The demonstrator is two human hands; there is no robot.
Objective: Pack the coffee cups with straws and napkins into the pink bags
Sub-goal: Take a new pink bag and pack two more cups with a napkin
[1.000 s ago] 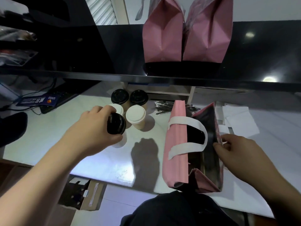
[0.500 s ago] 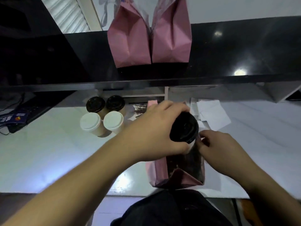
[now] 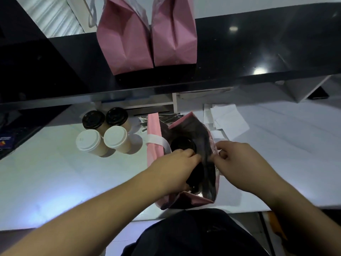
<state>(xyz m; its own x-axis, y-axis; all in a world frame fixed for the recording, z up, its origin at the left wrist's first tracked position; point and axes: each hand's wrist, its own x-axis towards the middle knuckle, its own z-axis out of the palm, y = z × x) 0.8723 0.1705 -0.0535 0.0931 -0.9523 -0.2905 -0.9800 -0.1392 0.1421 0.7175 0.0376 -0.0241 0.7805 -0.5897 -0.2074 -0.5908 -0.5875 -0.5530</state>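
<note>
Since 0.5 s prior, the black-lidded cup (image 3: 183,144) had gone from above the open pink bag (image 3: 154,152) to inside it. Left hand (image 3: 171,170) reached into the bag; its grip was hidden, cannot tell. Right hand (image 3: 238,163) pinched the bag's rim. Four cups (image 3: 103,132) stood on the tabletop (image 3: 55,178), left of the bag. Two pink bags (image 3: 147,36) sat on the black shelf.

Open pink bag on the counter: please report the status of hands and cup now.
Left hand in the open pink bag, at the black-lidded cup. Right hand pinching the bag's rim open. Four cups waiting at left. Nothing in the way.
</note>
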